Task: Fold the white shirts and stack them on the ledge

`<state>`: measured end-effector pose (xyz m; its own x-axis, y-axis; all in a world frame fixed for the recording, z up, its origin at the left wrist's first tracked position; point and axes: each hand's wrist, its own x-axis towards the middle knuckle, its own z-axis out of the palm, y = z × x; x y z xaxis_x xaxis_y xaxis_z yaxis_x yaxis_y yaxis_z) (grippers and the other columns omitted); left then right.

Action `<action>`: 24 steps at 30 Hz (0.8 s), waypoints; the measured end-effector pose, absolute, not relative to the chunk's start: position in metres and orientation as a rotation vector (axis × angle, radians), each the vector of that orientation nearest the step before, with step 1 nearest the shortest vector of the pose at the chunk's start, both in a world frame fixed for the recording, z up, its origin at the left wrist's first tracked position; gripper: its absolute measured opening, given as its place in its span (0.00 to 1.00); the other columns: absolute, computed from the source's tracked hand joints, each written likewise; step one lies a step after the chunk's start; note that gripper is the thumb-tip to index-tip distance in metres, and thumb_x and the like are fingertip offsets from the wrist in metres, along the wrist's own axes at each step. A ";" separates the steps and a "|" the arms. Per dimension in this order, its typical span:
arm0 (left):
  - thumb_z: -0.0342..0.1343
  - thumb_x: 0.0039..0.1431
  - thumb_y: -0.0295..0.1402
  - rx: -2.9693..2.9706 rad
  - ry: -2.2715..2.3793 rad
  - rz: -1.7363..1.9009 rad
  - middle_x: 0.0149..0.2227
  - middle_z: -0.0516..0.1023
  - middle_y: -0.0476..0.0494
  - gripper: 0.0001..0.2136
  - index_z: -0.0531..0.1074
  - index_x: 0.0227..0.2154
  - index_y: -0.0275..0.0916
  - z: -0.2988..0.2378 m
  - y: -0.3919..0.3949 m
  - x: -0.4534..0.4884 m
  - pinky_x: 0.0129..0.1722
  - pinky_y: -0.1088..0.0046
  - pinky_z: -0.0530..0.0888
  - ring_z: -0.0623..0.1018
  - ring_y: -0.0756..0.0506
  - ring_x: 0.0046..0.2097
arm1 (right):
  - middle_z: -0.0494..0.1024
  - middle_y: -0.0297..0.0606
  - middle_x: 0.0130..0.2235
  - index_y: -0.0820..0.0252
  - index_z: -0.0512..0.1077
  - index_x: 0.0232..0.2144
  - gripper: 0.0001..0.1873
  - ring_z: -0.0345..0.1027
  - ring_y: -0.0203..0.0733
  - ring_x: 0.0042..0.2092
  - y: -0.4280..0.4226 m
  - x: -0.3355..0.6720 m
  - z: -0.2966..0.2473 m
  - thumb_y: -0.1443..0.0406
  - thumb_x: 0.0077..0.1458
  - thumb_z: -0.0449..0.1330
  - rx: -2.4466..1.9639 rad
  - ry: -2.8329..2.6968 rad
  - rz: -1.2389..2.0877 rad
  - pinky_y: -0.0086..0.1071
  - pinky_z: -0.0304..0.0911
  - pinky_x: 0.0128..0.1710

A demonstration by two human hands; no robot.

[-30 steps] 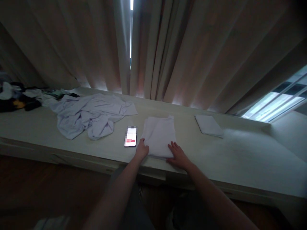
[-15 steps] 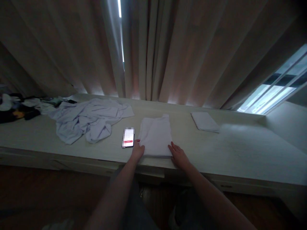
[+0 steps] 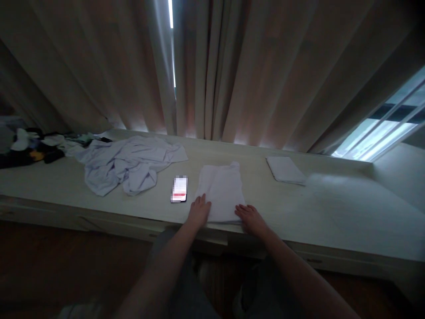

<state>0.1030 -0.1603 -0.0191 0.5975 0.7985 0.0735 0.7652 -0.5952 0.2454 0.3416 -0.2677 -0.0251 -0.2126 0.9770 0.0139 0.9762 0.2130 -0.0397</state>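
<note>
A folded white garment (image 3: 223,190) lies flat near the front edge of the pale bench, with a small tab of cloth sticking up at its far right corner. My left hand (image 3: 199,212) rests on its near left corner, fingers stretched forward over the cloth. On the near right corner lies my right hand (image 3: 250,218), its fingers extended and touching the fabric. Neither hand grips the cloth. Just left of the garment, a phone (image 3: 179,189) with a lit screen lies face up.
A crumpled white garment (image 3: 129,161) spreads over the bench (image 3: 348,212) to the left, with a heap of mixed clothes (image 3: 40,146) beyond it. Another folded white cloth (image 3: 285,169) lies to the right. Long curtains (image 3: 265,75) hang behind; drawers (image 3: 113,226) line the front.
My left hand has gone from holding the garment's left edge to lying flat on its corner. The garment sits slightly nearer the bench's front edge. My right hand's fingers now reach onto the cloth.
</note>
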 end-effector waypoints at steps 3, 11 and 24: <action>0.42 0.55 0.24 2.649 1.216 0.186 0.53 0.63 0.36 0.16 0.68 0.43 0.41 -0.020 -0.160 0.101 0.50 0.56 0.60 0.59 0.39 0.56 | 0.62 0.39 0.56 0.58 0.64 0.51 0.28 0.52 0.42 0.58 -0.271 0.350 -0.021 0.73 0.45 0.49 -1.944 -2.421 0.086 0.42 0.43 0.56; 0.43 0.56 0.28 2.596 1.247 0.247 0.51 0.65 0.39 0.14 0.67 0.44 0.39 -0.016 -0.158 0.106 0.52 0.66 0.59 0.63 0.44 0.53 | 0.62 0.43 0.56 0.61 0.61 0.53 0.29 0.53 0.46 0.56 -0.277 0.359 -0.025 0.70 0.45 0.53 -1.948 -2.319 -0.088 0.43 0.48 0.53; 0.47 0.52 0.40 2.262 1.725 0.049 0.43 0.70 0.34 0.22 0.55 0.49 0.37 -0.003 -0.163 0.116 0.37 0.66 0.67 0.73 0.39 0.42 | 0.62 0.42 0.56 0.58 0.63 0.51 0.28 0.51 0.46 0.57 -0.265 0.346 -0.034 0.71 0.45 0.54 -1.837 -2.347 -0.082 0.44 0.48 0.54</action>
